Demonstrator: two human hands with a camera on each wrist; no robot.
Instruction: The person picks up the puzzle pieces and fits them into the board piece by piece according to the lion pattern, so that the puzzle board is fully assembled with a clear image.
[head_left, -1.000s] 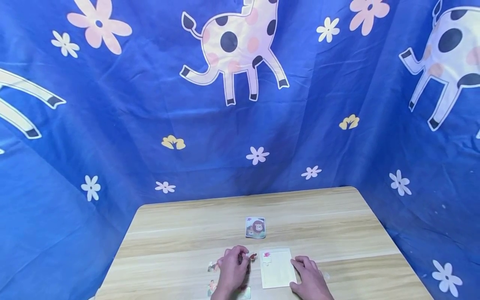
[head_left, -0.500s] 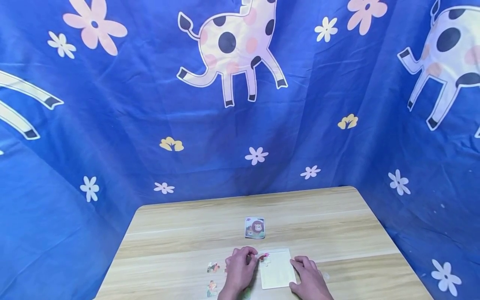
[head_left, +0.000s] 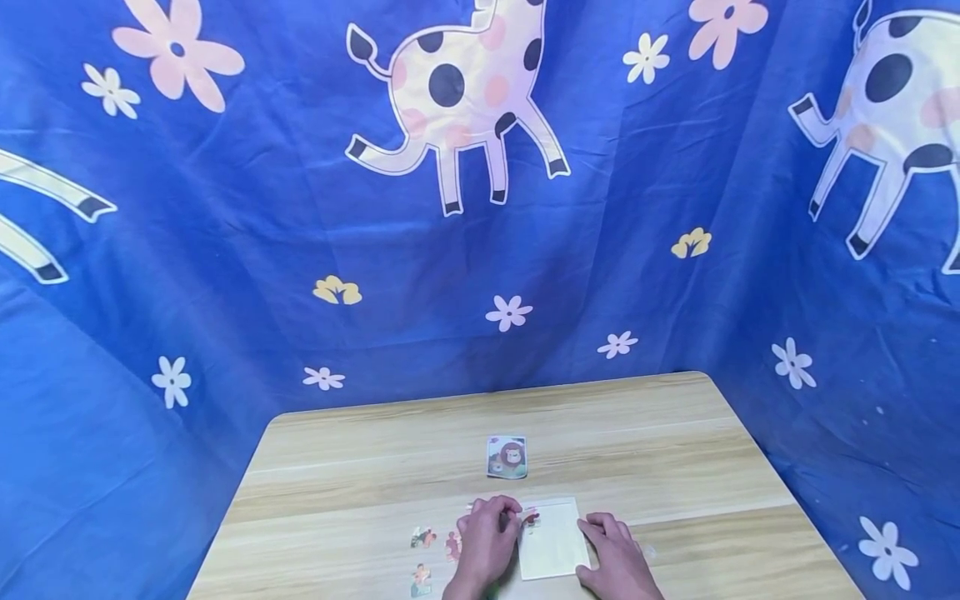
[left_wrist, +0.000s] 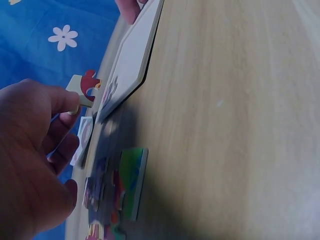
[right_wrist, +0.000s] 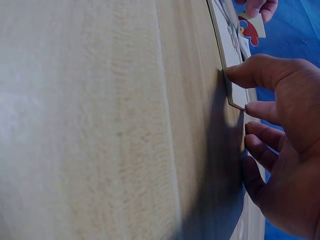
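Between thumb and fingertips, my left hand pinches a jigsaw piece, pale with a dark red patch. It holds the piece just above the upper left corner of a cream puzzle board. Another piece lies in that corner, mostly covered in the head view. On the board's right side, my right hand grips the edge with thumb and index finger; the right wrist view shows that thumb on the board's edge. Its other fingers are loosely bent beside the table.
Several loose jigsaw pieces lie left of my left hand, and a green-printed piece lies close beneath it. Behind the board is a small lion picture card. A blue patterned curtain surrounds the wooden table.
My left hand has carried the jigsaw piece rightward, from beside the board to over its upper left corner. The right hand keeps its grip on the board's edge.
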